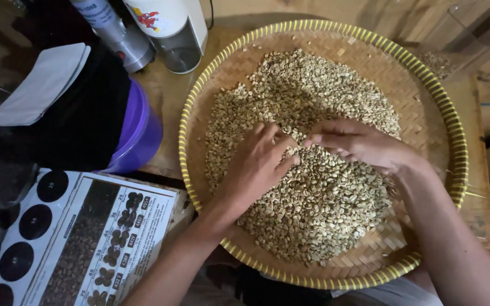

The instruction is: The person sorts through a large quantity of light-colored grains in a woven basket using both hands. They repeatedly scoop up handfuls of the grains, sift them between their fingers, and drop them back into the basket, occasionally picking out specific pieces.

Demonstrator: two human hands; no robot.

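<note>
Hands: L & R flat on beans; woven tray.

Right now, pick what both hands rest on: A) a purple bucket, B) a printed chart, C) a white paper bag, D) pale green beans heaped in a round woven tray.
D: the left hand and right hand both lie on the beans in the yellow-rimmed woven tray.

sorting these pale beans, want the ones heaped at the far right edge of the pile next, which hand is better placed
Probably the right hand: it lies on the beans nearer that side of the woven tray. The left hand rests left of centre and would have to cross it.
</note>
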